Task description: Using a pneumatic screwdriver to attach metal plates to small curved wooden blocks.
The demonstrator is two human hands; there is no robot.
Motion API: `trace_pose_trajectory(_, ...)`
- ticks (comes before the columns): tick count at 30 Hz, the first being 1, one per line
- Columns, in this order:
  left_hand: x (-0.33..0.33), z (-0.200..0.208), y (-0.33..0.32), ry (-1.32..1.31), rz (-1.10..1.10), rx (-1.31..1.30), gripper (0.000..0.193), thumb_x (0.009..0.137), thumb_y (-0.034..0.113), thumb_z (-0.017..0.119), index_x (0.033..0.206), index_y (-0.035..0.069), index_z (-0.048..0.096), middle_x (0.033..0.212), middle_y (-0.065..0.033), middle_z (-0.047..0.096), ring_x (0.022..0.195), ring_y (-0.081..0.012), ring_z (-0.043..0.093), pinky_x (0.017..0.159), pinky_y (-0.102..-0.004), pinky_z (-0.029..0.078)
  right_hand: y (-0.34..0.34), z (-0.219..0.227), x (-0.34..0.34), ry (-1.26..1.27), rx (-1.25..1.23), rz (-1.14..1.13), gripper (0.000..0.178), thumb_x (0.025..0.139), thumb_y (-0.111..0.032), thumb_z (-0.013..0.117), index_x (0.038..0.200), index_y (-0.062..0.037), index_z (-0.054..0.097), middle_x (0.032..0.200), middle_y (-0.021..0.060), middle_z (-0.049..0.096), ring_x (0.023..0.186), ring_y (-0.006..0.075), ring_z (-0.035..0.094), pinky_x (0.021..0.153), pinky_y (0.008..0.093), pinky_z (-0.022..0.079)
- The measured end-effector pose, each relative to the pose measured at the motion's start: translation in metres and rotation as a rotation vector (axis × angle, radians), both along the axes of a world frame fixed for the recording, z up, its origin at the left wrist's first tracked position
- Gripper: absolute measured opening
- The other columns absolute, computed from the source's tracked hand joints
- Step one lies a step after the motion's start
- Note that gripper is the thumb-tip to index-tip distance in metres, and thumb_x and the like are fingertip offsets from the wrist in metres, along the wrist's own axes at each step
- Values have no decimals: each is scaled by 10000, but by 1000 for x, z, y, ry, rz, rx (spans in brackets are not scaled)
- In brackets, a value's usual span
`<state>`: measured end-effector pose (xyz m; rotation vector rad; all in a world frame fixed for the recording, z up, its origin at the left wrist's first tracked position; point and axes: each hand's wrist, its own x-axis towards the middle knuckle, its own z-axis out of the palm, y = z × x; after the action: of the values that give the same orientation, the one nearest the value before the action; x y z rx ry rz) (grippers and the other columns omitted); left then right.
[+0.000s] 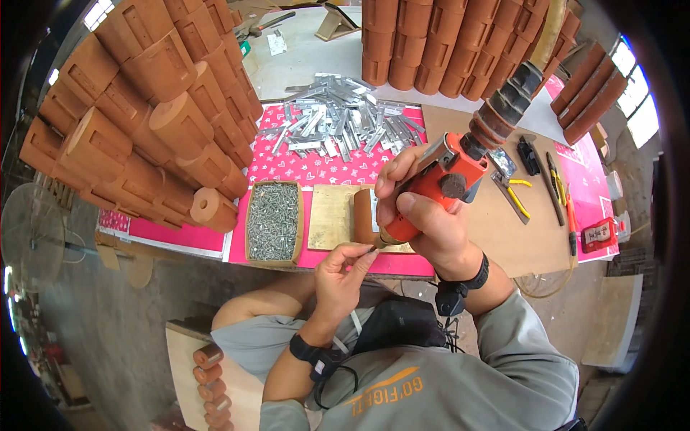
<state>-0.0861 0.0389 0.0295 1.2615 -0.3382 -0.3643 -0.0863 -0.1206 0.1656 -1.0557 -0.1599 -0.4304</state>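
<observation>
My right hand (431,215) is wrapped round a red power screwdriver (438,183), whose ribbed black cable sleeve rises to the upper right. The driver's nose points down toward my left hand. With thumb and forefinger pinched beside that nose, my left hand (341,276) holds a small dark-ended piece too small to make out. Just beyond, a terracotta-coloured cylinder (362,215) lies on a wooden board (329,215), partly hidden by my right hand. A light metal strip shows on the cylinder's right side. Left of the board stands an open cardboard box of small screws (274,223).
Stacked terracotta-coloured cylinders (144,115) rise at the left, with more (438,50) at the back. A pile of metal strips (338,118) lies on the pink cloth (309,169). Yellow-handled pliers (516,200), other hand tools and a red container (599,235) are at the right.
</observation>
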Motion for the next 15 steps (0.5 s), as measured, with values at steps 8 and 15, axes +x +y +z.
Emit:
trace_pose_trajectory(8, 6, 6, -9, -409, 166, 220, 135, 845, 10, 769, 969, 39, 724, 991, -69, 697, 927, -192, 619, 839, -311, 493, -2, -1, -4, 37, -81, -22, 211, 764, 83, 571, 968, 35, 596, 929, 119, 667, 713, 124, 649, 621, 274, 539)
trace_pose_trajectory(15, 33, 13, -33, -656, 245, 396, 158, 789, 45, 806, 930, 33, 736, 1137, -106, 668, 1106, -288, 586, 950, -394, 477, -11, -10, 17, 29, -194, -181, 208, 773, 83, 602, 973, 25, 602, 918, 91, 673, 755, 103, 638, 656, 261, 531)
